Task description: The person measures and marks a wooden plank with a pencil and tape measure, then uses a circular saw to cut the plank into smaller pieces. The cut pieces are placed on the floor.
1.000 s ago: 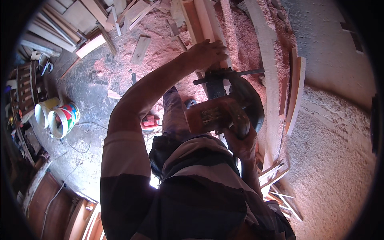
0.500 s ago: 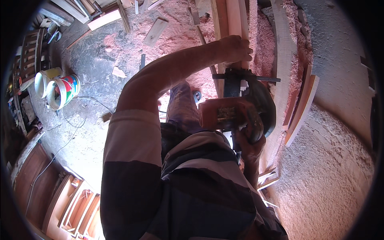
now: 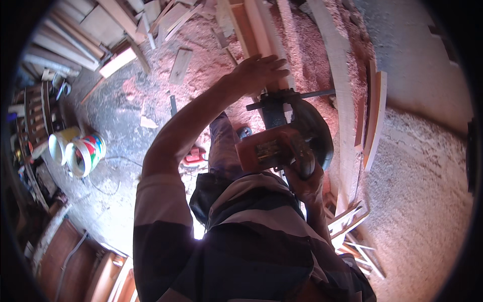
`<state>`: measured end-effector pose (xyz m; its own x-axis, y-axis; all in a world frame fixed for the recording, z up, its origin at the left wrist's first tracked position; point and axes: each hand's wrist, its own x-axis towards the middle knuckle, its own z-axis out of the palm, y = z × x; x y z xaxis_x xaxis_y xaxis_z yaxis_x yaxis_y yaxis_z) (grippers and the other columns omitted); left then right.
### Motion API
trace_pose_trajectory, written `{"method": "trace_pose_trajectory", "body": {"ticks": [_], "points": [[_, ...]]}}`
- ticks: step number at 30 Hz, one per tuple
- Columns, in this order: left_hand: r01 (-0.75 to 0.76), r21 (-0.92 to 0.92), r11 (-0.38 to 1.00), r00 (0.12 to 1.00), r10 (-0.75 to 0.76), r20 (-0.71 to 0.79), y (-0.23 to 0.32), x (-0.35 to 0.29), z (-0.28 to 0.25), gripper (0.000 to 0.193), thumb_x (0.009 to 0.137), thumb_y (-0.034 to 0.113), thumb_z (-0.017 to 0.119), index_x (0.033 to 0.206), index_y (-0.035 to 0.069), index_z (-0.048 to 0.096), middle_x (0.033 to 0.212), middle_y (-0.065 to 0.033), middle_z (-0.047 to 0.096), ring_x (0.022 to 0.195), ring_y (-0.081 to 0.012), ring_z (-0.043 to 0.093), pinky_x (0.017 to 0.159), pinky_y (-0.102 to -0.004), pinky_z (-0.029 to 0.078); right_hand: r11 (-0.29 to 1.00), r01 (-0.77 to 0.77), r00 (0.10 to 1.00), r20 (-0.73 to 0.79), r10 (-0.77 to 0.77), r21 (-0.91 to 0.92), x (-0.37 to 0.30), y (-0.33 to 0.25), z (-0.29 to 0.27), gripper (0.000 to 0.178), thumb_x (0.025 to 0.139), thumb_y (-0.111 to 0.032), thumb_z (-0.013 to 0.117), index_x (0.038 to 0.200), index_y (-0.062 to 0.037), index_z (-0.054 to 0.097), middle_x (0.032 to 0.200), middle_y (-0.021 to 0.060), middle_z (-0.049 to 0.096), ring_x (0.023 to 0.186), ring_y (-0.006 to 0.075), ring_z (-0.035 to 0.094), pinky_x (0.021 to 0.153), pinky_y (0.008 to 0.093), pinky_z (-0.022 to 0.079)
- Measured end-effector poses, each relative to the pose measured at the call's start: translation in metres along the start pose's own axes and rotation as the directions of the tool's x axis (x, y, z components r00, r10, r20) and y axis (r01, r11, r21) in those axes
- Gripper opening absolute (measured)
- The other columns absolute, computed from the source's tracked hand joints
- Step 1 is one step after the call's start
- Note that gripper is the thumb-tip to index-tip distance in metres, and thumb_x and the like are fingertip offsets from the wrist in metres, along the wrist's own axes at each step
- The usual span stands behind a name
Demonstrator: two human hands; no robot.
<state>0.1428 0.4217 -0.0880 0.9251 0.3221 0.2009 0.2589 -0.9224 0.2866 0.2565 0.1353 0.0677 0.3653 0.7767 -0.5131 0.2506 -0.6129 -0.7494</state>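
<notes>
My right hand (image 3: 305, 185) is wrapped round the rear handle of a circular saw (image 3: 266, 148) with an orange-red motor housing and a dark round guard. The saw's flat base rests at the near end of what shows of a long pale wooden board (image 3: 262, 30), which runs away from me. Just ahead of the saw, my left hand (image 3: 259, 75) lies over the board with its fingers stretched and spread. Its palm side is hidden, so I cannot tell how firmly it touches the wood. The blade is out of sight under the guard.
Pinkish shavings cover much of the floor. A rough-edged slab (image 3: 339, 65) and narrow planks (image 3: 375, 121) lie to the right. At left are a white bucket (image 3: 86, 156), a yellowish bucket (image 3: 63, 143) and a cable. A red tool (image 3: 195, 157) sits by my leg; offcuts (image 3: 181, 65) lie farther off.
The left hand's fingers, curled over the board's edge before, are now spread; the hand has shifted left relative to the saw. The whole view has tilted. My right hand keeps its grip.
</notes>
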Motion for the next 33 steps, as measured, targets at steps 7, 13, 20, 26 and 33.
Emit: {"method": "trace_pose_trajectory", "body": {"ticks": [7, 13, 20, 26, 33], "points": [[0.186, -0.25, 0.95, 0.982, -0.178, 0.055, 0.06, -0.05, -0.038, 0.034, 0.081, 0.03, 0.08, 0.103, 0.009, 0.067, 0.091, -0.0103, 0.064, 0.09, -0.0312, 0.064, 0.077, -0.0451, 0.051, 0.997, 0.081, 0.997, 0.021, -0.081, 0.0, -0.002, -0.018, -0.004, 0.072, 0.083, -0.013, 0.076, 0.149, -0.0051, 0.048, 0.122, 0.0209, 0.07, 0.114, 0.0257, 0.069, 0.096, 0.0384, 0.054], [0.263, -0.248, 0.932, 0.965, -0.254, 0.067, 0.075, -0.047, -0.014, 0.023, 0.085, 0.009, 0.066, 0.108, 0.008, 0.066, 0.098, -0.0112, 0.065, 0.092, -0.0323, 0.065, 0.078, -0.0448, 0.055, 0.974, 0.225, 0.974, -0.012, -0.225, 0.016, 0.0, -0.012, -0.004, 0.077, 0.082, -0.012, 0.075, 0.153, -0.0102, 0.044, 0.115, 0.0253, 0.071, 0.109, 0.0366, 0.071, 0.092, 0.0415, 0.056], [0.363, -0.181, 0.914, 0.932, -0.354, 0.081, 0.079, -0.05, -0.023, 0.019, 0.092, 0.01, 0.063, 0.11, 0.01, 0.068, 0.106, -0.0133, 0.066, 0.095, -0.033, 0.067, 0.073, -0.0446, 0.056, 0.969, 0.238, 0.971, -0.004, -0.238, 0.062, 0.0, -0.009, -0.002, 0.079, 0.082, -0.011, 0.074, 0.154, -0.0145, 0.043, 0.111, 0.0258, 0.072, 0.108, 0.0376, 0.071, 0.09, 0.0423, 0.056], [0.549, -0.279, 0.788, 0.834, -0.536, 0.129, 0.088, -0.049, -0.022, 0.035, 0.092, 0.039, 0.069, 0.096, 0.005, 0.062, 0.077, -0.0171, 0.071, 0.071, -0.0413, 0.071, 0.064, -0.0509, 0.055, 0.976, 0.213, 0.977, 0.02, -0.214, 0.047, -0.002, -0.016, -0.002, 0.079, 0.083, -0.014, 0.074, 0.155, -0.0139, 0.042, 0.115, 0.026, 0.071, 0.111, 0.0391, 0.069, 0.092, 0.0434, 0.056], [0.595, -0.293, 0.748, 0.802, -0.573, 0.167, 0.097, -0.035, -0.022, 0.031, 0.087, 0.028, 0.07, 0.099, 0.002, 0.059, 0.089, -0.0203, 0.068, 0.085, -0.0412, 0.07, 0.073, -0.0519, 0.056, 0.979, 0.203, 0.979, 0.032, -0.202, 0.001, -0.003, -0.015, 0.0, 0.079, 0.083, -0.016, 0.074, 0.154, -0.0126, 0.042, 0.12, 0.0263, 0.069, 0.115, 0.039, 0.068, 0.094, 0.045, 0.055]]}}
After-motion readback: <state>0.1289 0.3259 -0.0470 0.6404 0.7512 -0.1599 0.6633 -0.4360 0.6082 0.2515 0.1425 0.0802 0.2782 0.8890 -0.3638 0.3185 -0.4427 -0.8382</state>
